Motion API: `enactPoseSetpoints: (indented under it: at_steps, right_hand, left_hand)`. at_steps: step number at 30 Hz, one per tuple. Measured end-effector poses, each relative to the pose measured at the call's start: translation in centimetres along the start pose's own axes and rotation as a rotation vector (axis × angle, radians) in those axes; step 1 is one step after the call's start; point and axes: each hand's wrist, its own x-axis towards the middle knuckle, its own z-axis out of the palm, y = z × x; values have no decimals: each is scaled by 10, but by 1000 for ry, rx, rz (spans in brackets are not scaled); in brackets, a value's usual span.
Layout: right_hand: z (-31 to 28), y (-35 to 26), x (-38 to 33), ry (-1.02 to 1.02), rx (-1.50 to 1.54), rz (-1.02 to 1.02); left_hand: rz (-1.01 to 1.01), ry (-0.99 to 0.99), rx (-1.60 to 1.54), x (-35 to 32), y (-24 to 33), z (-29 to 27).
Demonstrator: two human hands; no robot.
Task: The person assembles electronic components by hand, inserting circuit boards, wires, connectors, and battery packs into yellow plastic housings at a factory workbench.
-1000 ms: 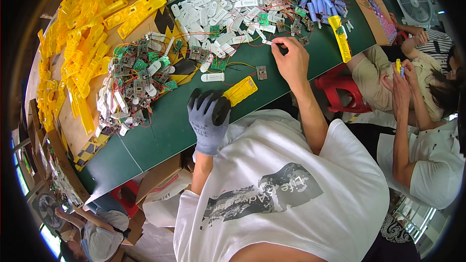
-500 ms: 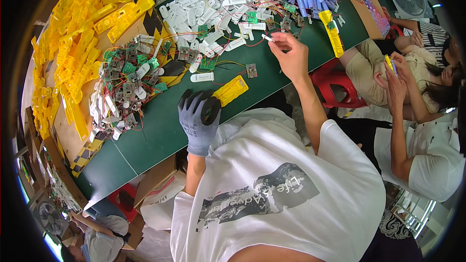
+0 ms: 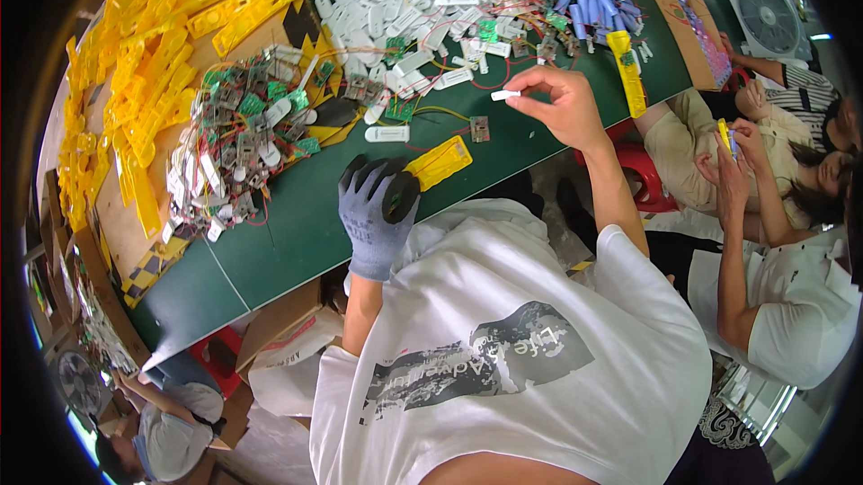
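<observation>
While its palm stays hidden, the gloved left hand [image 3: 376,220] rests on the yellow casing [image 3: 438,162].

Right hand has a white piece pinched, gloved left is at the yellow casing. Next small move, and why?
Probably bring the right hand with its small white piece down to the yellow casing: the gloved left hand rests at that casing's end, and the piece hangs above the green table.

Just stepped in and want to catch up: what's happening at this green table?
A person in a white T-shirt sits at a green table strewn with small parts. The bare right hand pinches a small white plastic piece above the table. The left hand, in a grey glove, rests at the near edge by a yellow casing. Heaps of yellow casings, white pieces and wired circuit boards lie behind. Other people sit to the right.
</observation>
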Motion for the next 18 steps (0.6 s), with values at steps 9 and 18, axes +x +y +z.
enactPoseSetpoints:
  at_steps: [9,18]
  right_hand:
    - [31,11,-10,-160,254,222]
    - [29,11,-19,-127,310,182]
  left_hand:
    - [32,9,-11,-1,-2,2]
    - [25,25,-24,-4,-3,2]
